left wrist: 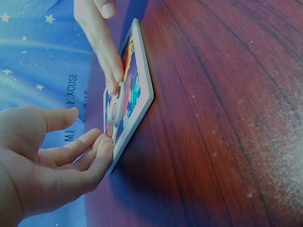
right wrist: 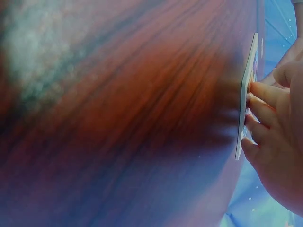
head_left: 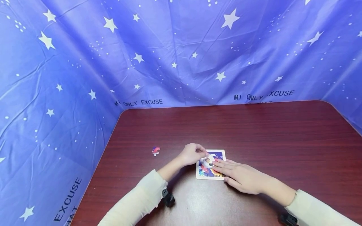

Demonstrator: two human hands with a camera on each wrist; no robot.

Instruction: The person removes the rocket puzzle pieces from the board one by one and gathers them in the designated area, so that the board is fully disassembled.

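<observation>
A small square jigsaw puzzle in a white frame lies flat on the table, with a white-faced cartoon figure and bright colours on it. My left hand is at its upper left, fingertips touching the puzzle near the frame; the left wrist view shows the thumb apart from the fingers. From the right, my right hand reaches over with fairly straight fingers resting on the picture. The two hands cover part of the puzzle. A loose red and purple puzzle piece lies to the left, away from both hands.
The dark red wood-grain table has rounded far corners. A blue curtain with white stars and printed words hangs behind it and along the sides. Black devices are worn at both wrists.
</observation>
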